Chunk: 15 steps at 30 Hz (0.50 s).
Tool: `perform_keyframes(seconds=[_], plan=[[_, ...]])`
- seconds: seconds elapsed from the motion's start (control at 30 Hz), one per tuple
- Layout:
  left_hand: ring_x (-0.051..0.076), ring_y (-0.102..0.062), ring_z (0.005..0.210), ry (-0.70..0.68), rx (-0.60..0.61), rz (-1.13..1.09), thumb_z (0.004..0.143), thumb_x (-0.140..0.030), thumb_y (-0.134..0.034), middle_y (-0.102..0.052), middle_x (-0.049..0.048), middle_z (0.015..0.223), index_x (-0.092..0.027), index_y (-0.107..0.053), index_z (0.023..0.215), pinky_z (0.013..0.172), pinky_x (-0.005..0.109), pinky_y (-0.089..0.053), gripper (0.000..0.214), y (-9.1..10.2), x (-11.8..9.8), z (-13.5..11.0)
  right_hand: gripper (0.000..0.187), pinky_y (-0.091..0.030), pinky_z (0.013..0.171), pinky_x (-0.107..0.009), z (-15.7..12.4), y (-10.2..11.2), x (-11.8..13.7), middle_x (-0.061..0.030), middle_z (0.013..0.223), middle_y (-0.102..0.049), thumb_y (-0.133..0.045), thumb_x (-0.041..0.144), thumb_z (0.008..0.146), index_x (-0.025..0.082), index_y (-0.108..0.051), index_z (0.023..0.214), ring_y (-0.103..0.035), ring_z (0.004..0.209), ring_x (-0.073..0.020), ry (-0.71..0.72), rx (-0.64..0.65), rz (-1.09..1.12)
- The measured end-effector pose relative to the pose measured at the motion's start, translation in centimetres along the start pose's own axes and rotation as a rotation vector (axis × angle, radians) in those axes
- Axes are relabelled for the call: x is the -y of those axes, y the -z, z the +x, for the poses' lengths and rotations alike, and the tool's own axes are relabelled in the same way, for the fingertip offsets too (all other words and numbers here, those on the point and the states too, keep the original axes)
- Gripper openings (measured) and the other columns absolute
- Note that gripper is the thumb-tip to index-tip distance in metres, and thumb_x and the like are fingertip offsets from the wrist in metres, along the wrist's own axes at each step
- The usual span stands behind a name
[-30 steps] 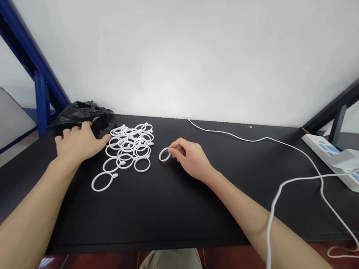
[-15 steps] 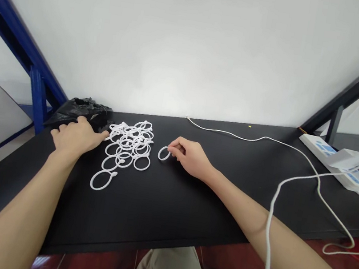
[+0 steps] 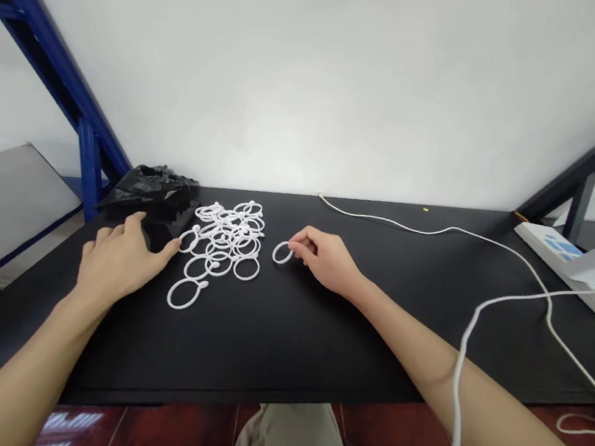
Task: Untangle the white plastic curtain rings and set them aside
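My right hand [image 3: 326, 258] pinches a white plastic ring [image 3: 277, 256] between thumb and fingertips, just above or on the black tabletop, right of a pile of similar rings. The pile [image 3: 221, 253] holds several thin white rings with small knobs or tabs, many overlapping. One ring [image 3: 183, 295] lies at its near left edge. My left hand [image 3: 117, 256] is open at the left of the pile, fingers spread. Its thumb tip is at the edge of a ring [image 3: 196, 241] there; whether it presses on it I cannot tell. The other fingers are near a crumpled black plastic bag [image 3: 153, 194].
A white cable [image 3: 413, 229] runs across the table and loops over my right forearm. At the right stands a white device with blue panels [image 3: 562, 246]. Blue metal framing [image 3: 48, 55] rises at the left, dark framing [image 3: 584, 176] at the right, and a white wall behind.
The view has shifted a little, so most things sit further right. My left hand has drawn slightly towards me, away from the bag. My right hand still holds its ring.
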<state>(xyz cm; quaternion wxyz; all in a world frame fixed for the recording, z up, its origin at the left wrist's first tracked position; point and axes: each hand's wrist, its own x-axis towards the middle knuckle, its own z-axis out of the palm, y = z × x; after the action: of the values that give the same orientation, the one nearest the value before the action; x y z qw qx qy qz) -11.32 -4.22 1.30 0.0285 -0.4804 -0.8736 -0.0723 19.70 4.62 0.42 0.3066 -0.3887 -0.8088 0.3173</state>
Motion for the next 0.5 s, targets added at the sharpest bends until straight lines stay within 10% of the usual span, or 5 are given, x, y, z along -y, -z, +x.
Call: perform_keyframes(seconds=[0.5], plan=[[0.044,-0.044,0.125,-0.027,-0.015,-0.002,0.084,-0.069,-0.032,-0.055,0.0212,0.133,-0.016,-0.05,0.132,0.101,0.052,-0.037,0.074,-0.7,0.73,-1.09,0.016,-0.043,0.064,-0.025,-0.11,-0.07,0.15,0.0026,0.074,-0.068,-0.057,0.035,0.091,0.021,-0.063,0.085,-0.057,0.061,-0.0099,-0.007,0.016,-0.007]])
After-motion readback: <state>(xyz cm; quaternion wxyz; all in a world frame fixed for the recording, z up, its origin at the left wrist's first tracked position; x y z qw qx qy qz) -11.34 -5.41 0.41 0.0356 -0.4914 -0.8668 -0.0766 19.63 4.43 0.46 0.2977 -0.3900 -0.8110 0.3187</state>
